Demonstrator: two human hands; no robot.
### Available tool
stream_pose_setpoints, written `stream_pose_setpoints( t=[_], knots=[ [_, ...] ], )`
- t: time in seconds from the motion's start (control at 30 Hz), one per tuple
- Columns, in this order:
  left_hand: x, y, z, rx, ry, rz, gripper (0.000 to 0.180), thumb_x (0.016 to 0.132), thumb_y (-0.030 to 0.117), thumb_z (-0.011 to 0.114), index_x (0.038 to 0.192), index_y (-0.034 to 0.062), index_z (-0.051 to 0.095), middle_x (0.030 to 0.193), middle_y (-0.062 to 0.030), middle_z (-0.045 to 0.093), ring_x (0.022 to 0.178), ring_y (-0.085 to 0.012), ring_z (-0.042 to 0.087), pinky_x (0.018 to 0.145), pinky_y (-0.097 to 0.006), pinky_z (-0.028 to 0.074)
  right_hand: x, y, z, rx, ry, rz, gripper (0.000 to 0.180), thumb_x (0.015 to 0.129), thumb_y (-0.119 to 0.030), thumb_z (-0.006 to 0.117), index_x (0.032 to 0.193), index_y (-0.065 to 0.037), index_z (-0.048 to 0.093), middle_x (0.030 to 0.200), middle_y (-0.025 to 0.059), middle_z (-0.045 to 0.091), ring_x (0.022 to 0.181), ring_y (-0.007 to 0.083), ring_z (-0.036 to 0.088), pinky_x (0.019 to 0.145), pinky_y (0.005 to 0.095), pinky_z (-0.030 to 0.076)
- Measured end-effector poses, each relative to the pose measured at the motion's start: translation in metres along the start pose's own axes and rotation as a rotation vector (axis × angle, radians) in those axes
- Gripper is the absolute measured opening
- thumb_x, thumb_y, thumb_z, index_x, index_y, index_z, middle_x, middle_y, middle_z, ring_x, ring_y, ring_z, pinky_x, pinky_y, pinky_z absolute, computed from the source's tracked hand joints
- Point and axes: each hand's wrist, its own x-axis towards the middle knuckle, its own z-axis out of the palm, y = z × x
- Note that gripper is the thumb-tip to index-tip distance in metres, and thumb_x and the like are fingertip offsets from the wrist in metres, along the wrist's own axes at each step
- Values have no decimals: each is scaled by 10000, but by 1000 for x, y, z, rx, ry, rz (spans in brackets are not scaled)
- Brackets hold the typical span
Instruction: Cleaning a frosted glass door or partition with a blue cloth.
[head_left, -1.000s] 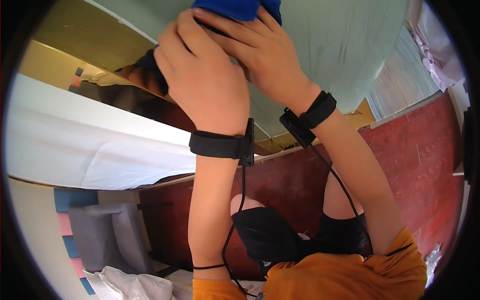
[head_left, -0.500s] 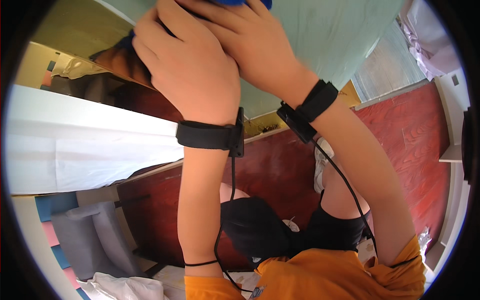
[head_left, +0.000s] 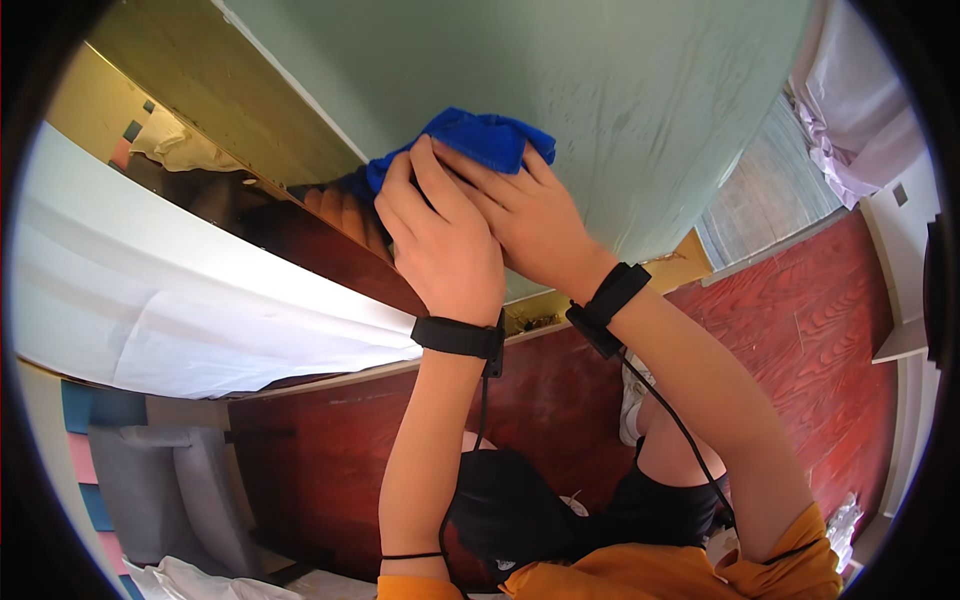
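A crumpled blue cloth (head_left: 490, 140) lies against the wide pale green panel (head_left: 620, 90), close to its left edge. My right hand (head_left: 535, 220) holds the cloth, its fingertips partly hidden in the folds. Beside and partly overlapping it, my left hand (head_left: 445, 235) presses on the cloth's left part with its fingers bent a little apart. Both wrists wear black straps with a small box and cable. Faint streaks mark the panel's surface to the right of the hands.
A gold mirror-like strip (head_left: 230, 90) borders the panel on the left and reflects fingers. White sheeting (head_left: 200, 310) hangs below it. A grey chair (head_left: 165, 490) stands at the lower left on the dark red floor (head_left: 800, 300). Pale lilac plastic (head_left: 850, 90) is at the upper right.
Both hands and the blue cloth have come down the panel, nearer to me and slightly right. More of the cloth now shows above my fingers.
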Motion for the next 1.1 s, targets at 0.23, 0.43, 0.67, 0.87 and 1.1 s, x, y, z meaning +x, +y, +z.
stream_pose_setpoints(
  t=[0.23,0.43,0.67,0.87,1.1],
  knots=[
    [-33,-3,17,-14,-23,-41,445,891,-60,634,1325,-43,540,1259,-221,572,1147,-409,586,915,-463,544,-26,14,6,-74,-94,-88,495,924,-157,617,1418,-189,623,1526,-49,549,1281,127,566,1144,403,393],
    [-34,-6,21,-35,-1,-49,448,886,-85,617,1324,-36,541,1271,-219,574,1155,-415,583,924,-471,539,-23,20,10,-152,2,-165,443,916,-178,636,1357,-217,663,1494,-76,572,1261,110,580,1119,380,429],
    [-26,-2,14,-101,-24,-57,511,845,-109,612,1344,-29,538,1271,-215,576,1154,-411,582,953,-484,508,-13,30,5,-117,130,-237,298,892,-166,654,1176,-175,745,1410,-63,642,1207,134,625,1052,368,494],
    [31,3,-10,-121,49,63,556,834,-115,611,1372,20,582,1256,-193,605,1150,-393,593,958,-473,501,37,26,-23,-67,328,-150,295,861,-153,662,1139,-139,758,1366,-9,677,1186,178,656,1006,378,525],
    [86,14,-20,-204,132,204,455,817,-111,629,1243,49,638,1202,-125,676,1131,-352,631,958,-439,511,67,46,-44,-33,503,-81,337,833,-130,671,1155,-160,767,1306,-25,713,1139,215,682,938,355,559]
  ],
)
